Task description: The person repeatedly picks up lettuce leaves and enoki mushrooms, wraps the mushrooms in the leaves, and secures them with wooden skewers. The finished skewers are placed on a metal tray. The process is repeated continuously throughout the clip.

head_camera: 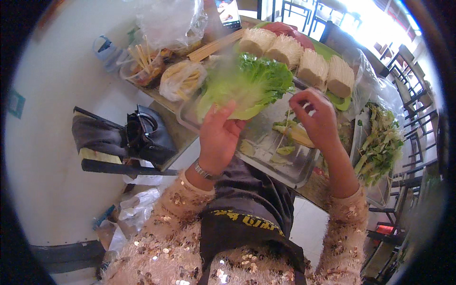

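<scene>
My left hand [221, 139] grips a bunch of green leaf lettuce [249, 83] by its pale lower edge, holding it over a metal tray [301, 181]. To the right of the leaves is my right hand [319, 115], raised over the tray with thumb and forefinger curled together. A thin stick [283, 137] slants below those fingertips; whether they hold it cannot be made out. Loose leaf pieces [285, 150] and a yellowish vegetable piece [299, 134] lie in the tray. A blurred patch covers the left part of the lettuce.
Beyond the tray stand several bundles of thin white strands [313, 67], resembling enoki mushrooms. Bamboo skewers [213, 46], a bag of yellow strips [183, 80] and a plastic tub [142, 69] occupy the left. Skewered greens [381, 146] lie right. A black handbag [156, 131] sits left.
</scene>
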A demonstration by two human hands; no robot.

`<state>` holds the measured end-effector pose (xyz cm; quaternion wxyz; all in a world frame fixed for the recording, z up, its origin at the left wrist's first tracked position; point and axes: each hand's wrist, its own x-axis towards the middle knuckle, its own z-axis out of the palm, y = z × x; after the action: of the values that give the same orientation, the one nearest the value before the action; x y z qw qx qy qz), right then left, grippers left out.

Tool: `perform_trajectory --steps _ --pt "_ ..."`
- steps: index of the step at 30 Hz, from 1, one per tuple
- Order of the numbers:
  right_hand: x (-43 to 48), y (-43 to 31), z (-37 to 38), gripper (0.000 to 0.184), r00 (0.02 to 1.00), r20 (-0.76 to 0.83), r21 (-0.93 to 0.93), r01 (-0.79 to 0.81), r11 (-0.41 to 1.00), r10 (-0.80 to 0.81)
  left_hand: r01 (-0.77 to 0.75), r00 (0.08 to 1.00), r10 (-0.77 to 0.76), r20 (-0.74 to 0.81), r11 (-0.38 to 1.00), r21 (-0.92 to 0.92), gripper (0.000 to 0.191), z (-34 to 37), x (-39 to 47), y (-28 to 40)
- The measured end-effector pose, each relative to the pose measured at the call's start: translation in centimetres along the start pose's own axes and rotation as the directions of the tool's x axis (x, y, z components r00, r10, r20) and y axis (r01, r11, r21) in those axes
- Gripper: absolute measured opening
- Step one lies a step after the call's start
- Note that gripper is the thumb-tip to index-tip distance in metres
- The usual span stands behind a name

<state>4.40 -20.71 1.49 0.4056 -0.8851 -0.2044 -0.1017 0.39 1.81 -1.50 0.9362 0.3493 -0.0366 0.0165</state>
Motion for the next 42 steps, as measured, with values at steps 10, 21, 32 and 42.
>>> perform_trajectory --steps 10,21,32,42 --pt "-1.3 0.2 1.8 0.042 0.974 0.187 0.942 -0.214 0.258 0.127 0.279 0.944 -0.286 0.163 0.958 0.069 0.044 1.1 -0.7 -0.2" --pt "-2.1 -1.6 2.6 0.042 0.947 -0.026 0.923 -0.1 0.372 0.319 0.02 0.975 0.007 0.222 0.993 -0.117 0.038 3.0 -1.6 -5.3" --pt "-1.9 -2.5 2.7 0.047 0.996 0.013 0.782 -0.067 0.619 0.092 0.103 0.993 -0.107 -0.052 0.991 -0.08 0.026 3.3 -0.9 -4.3" --pt "-2.4 -1.7 3.2 0.027 0.951 0.154 0.864 -0.261 0.431 0.267 0.101 0.987 -0.09 0.133 0.992 -0.077 0.026 2.9 -0.9 -4.0"
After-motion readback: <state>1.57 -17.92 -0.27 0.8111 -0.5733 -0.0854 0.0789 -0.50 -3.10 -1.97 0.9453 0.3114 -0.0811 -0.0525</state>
